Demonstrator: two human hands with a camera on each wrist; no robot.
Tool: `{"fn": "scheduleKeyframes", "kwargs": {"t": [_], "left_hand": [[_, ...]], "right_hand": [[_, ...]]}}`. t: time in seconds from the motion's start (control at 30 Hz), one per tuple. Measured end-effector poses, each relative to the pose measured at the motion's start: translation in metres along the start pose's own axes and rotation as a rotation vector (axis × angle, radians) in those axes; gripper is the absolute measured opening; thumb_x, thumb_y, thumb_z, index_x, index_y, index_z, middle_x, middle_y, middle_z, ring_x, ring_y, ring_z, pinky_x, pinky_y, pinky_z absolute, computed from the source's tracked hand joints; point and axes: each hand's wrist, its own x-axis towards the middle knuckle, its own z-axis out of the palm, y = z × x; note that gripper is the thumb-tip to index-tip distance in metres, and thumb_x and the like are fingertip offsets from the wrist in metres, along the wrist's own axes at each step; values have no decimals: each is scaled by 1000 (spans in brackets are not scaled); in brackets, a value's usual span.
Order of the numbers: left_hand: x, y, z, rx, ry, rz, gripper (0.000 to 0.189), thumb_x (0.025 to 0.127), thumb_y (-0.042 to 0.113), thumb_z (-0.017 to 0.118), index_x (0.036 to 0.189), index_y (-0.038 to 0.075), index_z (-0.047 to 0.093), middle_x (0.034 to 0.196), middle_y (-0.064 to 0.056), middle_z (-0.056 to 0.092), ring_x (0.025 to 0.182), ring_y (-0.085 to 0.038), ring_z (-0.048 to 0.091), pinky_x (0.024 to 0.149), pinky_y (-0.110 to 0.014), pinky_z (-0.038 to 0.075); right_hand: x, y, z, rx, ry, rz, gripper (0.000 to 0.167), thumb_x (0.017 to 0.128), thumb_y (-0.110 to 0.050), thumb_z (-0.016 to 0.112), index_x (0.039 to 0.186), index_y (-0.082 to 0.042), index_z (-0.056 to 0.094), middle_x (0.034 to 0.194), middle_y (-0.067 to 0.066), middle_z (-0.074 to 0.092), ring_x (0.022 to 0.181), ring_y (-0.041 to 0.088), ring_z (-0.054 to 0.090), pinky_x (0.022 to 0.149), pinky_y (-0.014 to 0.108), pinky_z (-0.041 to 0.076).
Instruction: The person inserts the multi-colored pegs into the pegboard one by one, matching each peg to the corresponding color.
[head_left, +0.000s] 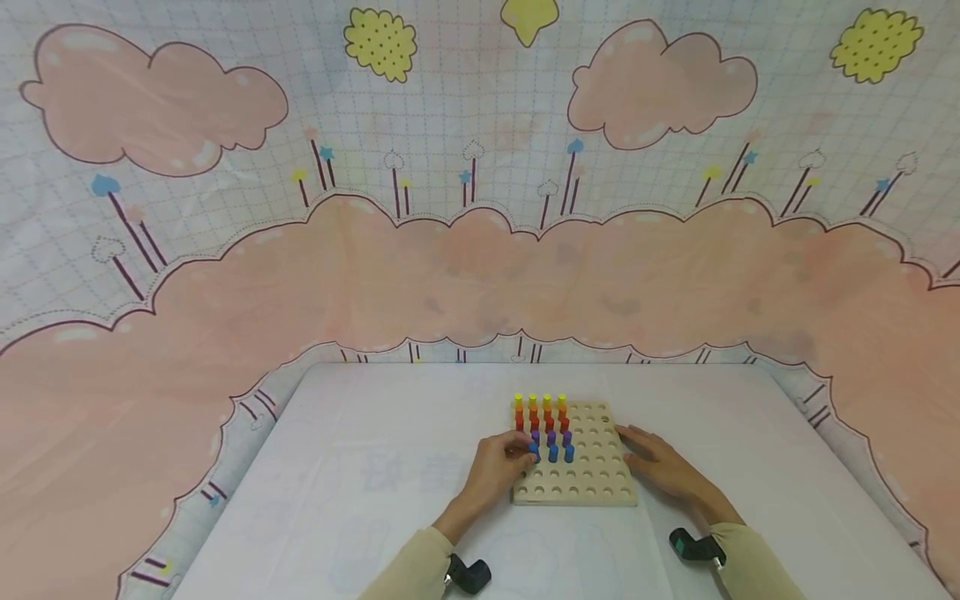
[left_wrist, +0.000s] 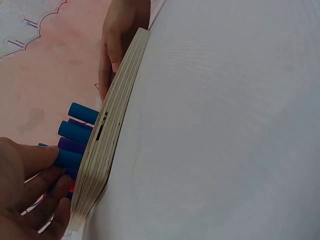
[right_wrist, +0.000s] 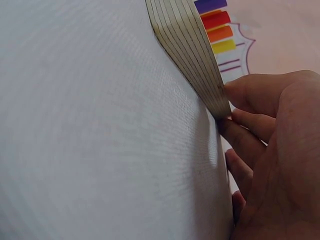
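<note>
A square wooden pegboard (head_left: 603,477) lies flat with rows of round holes. At its left side my left hand (head_left: 491,468) pinches a blue peg (left_wrist: 69,158) between thumb and fingers, the peg upright at the board's surface. Two more blue pegs (head_left: 561,454) stand to the right in the same row. Behind them come purple pegs (head_left: 551,437), red pegs (head_left: 549,425), orange pegs (head_left: 547,412) and yellow pegs (head_left: 547,400); the left fingers partly cover the purple row. My right hand (head_left: 666,468) rests against the board's right edge, thumb and fingertips touching it, fingers loosely extended.
The board sits on a white-covered table (head_left: 360,442). A patterned cloth backdrop (head_left: 480,283) with clouds rises behind the table and along its sides. A black wrist device (head_left: 469,575) is at the left sleeve, another black device (head_left: 696,547) at the right sleeve.
</note>
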Motion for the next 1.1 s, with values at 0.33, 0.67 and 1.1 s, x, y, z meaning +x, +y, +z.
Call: {"fn": "scheduleKeyframes", "kwargs": {"t": [0.33,0.67,1.1], "left_hand": [[1,2,0,32,-22,-15,19,89,12,71,107,6,70,97,-1,72,84,-5,63,74,-17,53],[5,3,-5,42,-50,-12,19,89,13,71,107,6,71,97,1,72,85,-4,62,75,-18,52],[10,6,-2,71,-42,-11,17,89,11,71,105,8,71,96,2,72,87,-6,64,78,-19,54]], "right_hand": [[1,3,0,9,-1,-10,58,99,-34,54,152,-15,37,160,25,21,146,52,13,112,72,13],[5,3,-1,13,-16,13,58,100,-36,52,152,-18,36,162,22,19,147,50,11,113,72,10],[6,3,-3,1,-3,-8,58,100,-34,53,152,-15,36,161,25,20,146,51,13,113,71,13]]}}
